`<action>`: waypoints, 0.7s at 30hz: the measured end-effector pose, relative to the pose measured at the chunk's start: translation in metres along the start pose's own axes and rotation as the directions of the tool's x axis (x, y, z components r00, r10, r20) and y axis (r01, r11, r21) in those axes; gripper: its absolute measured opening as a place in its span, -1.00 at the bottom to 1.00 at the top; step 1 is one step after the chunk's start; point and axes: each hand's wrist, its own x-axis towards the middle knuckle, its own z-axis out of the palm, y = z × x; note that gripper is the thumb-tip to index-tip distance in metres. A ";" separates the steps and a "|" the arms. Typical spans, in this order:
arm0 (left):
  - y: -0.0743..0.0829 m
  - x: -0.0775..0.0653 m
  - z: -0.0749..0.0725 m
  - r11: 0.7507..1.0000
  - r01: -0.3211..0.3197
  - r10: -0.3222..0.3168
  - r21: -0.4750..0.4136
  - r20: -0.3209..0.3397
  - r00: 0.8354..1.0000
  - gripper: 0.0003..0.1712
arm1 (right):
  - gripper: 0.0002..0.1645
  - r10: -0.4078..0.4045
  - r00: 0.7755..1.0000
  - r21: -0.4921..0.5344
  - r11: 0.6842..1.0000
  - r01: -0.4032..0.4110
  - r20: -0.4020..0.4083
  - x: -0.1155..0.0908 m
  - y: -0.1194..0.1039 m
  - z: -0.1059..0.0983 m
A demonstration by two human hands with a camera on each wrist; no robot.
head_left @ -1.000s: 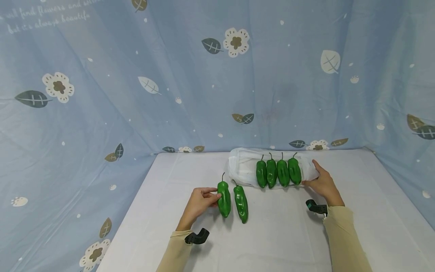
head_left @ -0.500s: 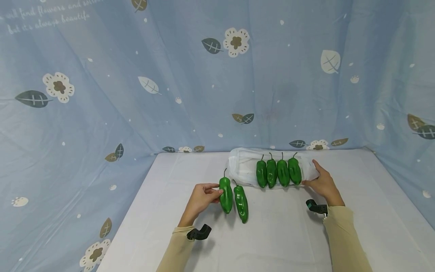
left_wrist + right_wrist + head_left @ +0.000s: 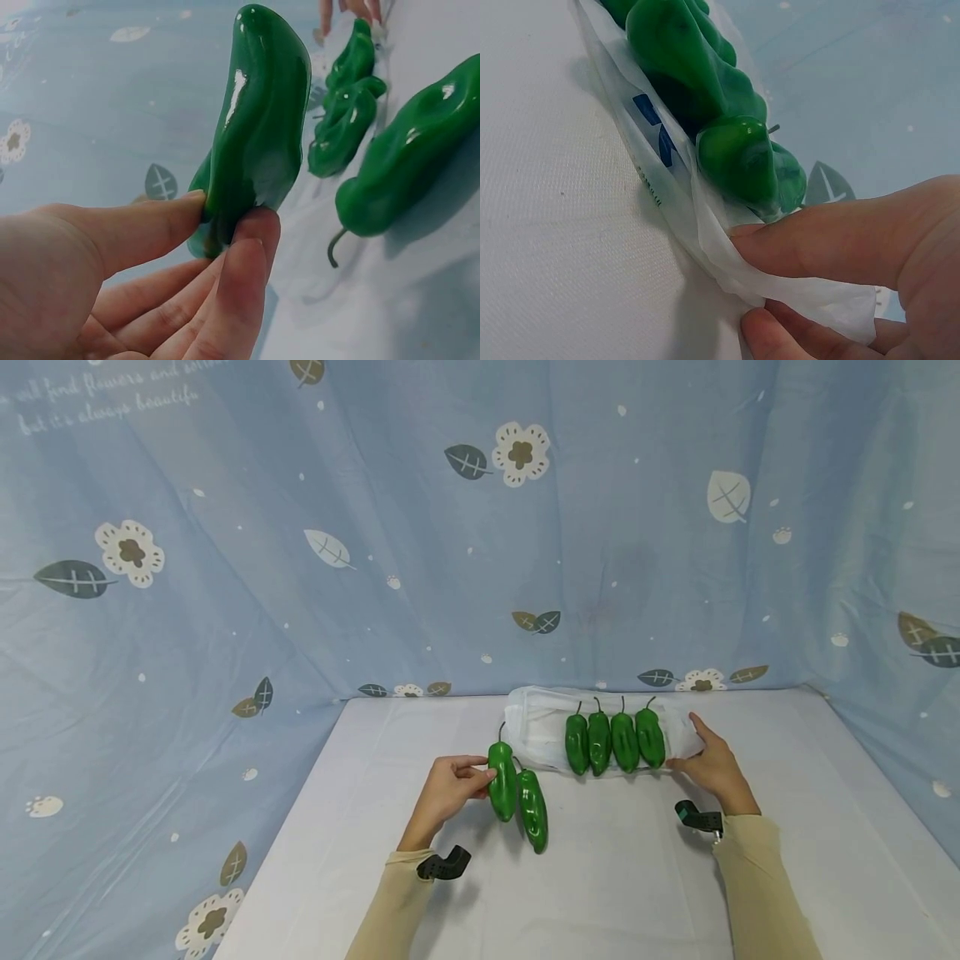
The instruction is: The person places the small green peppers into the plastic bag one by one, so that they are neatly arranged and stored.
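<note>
My left hand (image 3: 448, 787) pinches a glossy green pepper (image 3: 503, 795) between thumb and fingers, its stem pointing away from me. In the left wrist view this pepper (image 3: 264, 112) stands upright above the fingertips. Just right of it a second green pepper (image 3: 533, 814) lies on the table. Farther back, several green peppers (image 3: 625, 743) sit side by side on a white, partly see-through plastic bag (image 3: 542, 727). At the bag's right end my right hand (image 3: 716, 768) grips its edge; in the right wrist view the thumb is on top of the film and fingers are below.
The white-covered table (image 3: 600, 885) reaches back to a blue curtain (image 3: 420, 568) printed with flowers and leaves. Black camera mounts are strapped to both wrists. Blue print shows on the bag's side in the right wrist view.
My left hand has carried its pepper forward and a little to the right, toward the bag, and the pepper now overlaps the second pepper's stem. The right hand has stayed put.
</note>
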 end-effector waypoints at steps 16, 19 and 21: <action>0.014 0.016 0.007 1.000 -0.028 0.028 0.001 -0.012 1.000 -0.56 | 0.33 -0.001 1.000 0.000 1.000 0.001 0.006 -0.001 0.000 -0.001; 0.016 0.019 0.007 0.999 -0.041 0.040 -0.002 -0.016 0.999 -0.54 | 0.33 -0.005 1.000 0.005 1.000 0.005 0.005 0.000 0.001 -0.001; 0.017 0.022 0.008 0.999 -0.043 0.043 -0.009 -0.023 0.999 -0.55 | 0.33 -0.005 1.000 0.007 1.000 0.005 0.004 0.000 0.001 -0.001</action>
